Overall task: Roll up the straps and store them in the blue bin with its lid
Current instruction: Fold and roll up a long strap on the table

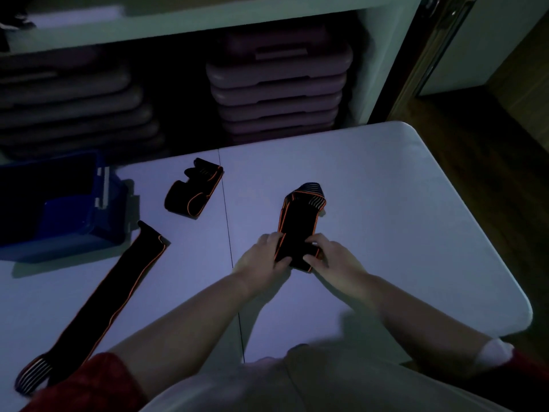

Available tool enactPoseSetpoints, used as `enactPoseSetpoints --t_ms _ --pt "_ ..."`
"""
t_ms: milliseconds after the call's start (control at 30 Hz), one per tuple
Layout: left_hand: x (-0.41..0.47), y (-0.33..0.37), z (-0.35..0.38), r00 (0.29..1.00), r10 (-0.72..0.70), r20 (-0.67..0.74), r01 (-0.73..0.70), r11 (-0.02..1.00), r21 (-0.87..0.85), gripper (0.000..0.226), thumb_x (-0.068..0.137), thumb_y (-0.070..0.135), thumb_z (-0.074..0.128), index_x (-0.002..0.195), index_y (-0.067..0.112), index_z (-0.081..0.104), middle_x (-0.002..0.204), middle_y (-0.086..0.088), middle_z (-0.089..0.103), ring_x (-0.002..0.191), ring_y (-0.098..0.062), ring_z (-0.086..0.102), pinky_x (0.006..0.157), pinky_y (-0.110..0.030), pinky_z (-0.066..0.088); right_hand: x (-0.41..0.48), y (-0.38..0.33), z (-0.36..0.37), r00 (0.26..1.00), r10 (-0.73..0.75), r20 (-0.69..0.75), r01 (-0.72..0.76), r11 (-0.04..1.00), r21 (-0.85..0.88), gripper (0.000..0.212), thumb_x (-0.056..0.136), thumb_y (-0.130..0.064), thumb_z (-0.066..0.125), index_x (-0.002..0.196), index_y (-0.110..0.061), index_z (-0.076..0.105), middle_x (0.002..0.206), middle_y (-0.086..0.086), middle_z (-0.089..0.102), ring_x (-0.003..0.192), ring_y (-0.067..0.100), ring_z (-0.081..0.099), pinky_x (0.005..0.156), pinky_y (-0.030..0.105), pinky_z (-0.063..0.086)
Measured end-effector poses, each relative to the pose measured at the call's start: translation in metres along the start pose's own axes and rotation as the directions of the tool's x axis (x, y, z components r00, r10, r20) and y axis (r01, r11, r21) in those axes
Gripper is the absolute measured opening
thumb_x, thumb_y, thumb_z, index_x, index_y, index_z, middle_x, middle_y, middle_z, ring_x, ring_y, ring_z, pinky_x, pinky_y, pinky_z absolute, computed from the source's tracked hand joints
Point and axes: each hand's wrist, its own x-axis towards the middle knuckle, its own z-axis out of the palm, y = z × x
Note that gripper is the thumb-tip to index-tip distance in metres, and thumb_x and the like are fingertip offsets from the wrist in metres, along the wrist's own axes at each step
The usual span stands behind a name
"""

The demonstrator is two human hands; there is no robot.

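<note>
A black strap with orange edging (pixel 298 221) lies on the white table (pixel 386 203), its near end partly rolled. My left hand (pixel 264 257) and my right hand (pixel 329 257) both grip that rolled end. A second strap (pixel 194 188) sits loosely folded farther back to the left. A third strap (pixel 101 295) lies stretched out flat at the left, its striped end near the front edge. The blue bin (pixel 101 215) stands open at the far left of the table; I see no lid on it.
Behind the table a shelf unit holds two stacks of purple step platforms (pixel 276 84). The table's rounded right corner (pixel 517 304) borders a wooden floor. The scene is dim.
</note>
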Motion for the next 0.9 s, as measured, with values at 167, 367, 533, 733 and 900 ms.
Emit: enactPoseSetpoints --t_ms 167,367,533,733,900 --pt "0.002 0.0 0.003 0.993 0.119 -0.005 -0.116 0.981 0.154 0.064 0.088 0.016 0.056 0.146 0.018 0.029 0.146 -0.009 0.034 0.116 -0.031 0.054 0.093 -0.035 0.045 0.02 0.004 -0.003 0.994 0.025 -0.104 -0.028 0.999 -0.019 0.034 0.09 -0.043 0.052 0.121 -0.033 0.063 0.106 0.004 0.062 0.101 0.021 0.057 0.086 0.031 0.044" --pt "0.011 0.0 0.001 0.998 0.037 -0.044 -0.034 0.997 0.072 0.05 0.082 0.017 0.063 0.129 0.012 0.045 0.132 -0.009 0.048 0.109 -0.028 0.057 0.09 -0.038 0.048 0.026 -0.011 -0.003 0.972 -0.034 -0.231 0.069 0.987 0.143 0.02 0.084 -0.016 0.069 0.103 -0.015 0.073 0.102 0.004 0.067 0.093 0.018 0.063 0.079 0.013 0.04" --pt "0.013 -0.001 0.003 0.998 0.036 -0.05 -0.032 0.996 0.081 0.047 0.083 0.019 0.061 0.127 0.013 0.047 0.127 -0.008 0.054 0.107 -0.027 0.058 0.085 -0.033 0.047 0.021 -0.008 -0.01 0.991 -0.125 -0.048 0.131 0.981 0.144 0.048 0.074 -0.022 0.078 0.119 -0.013 0.066 0.115 0.008 0.065 0.107 0.02 0.061 0.095 0.028 0.049" --pt "0.02 -0.002 -0.001 0.997 0.075 -0.011 -0.073 0.99 0.119 0.041 0.083 0.028 0.059 0.12 0.012 0.051 0.117 -0.011 0.061 0.1 -0.028 0.06 0.077 -0.034 0.047 0.027 0.002 -0.005 0.988 -0.141 0.069 0.141 0.99 0.003 0.067 0.079 -0.02 0.068 0.142 -0.016 0.045 0.134 0.007 0.045 0.12 0.019 0.05 0.096 0.014 0.03" --pt "0.03 0.004 -0.014 0.999 -0.024 -0.021 0.024 1.0 0.02 0.046 0.093 0.035 0.045 0.133 0.013 0.042 0.115 -0.015 0.064 0.104 -0.033 0.06 0.082 -0.038 0.048 0.033 0.0 -0.02 0.996 -0.076 0.037 0.073 0.994 0.08 0.047 0.089 -0.038 0.058 0.131 -0.023 0.044 0.111 -0.002 0.064 0.092 0.014 0.059 0.074 0.026 0.042"
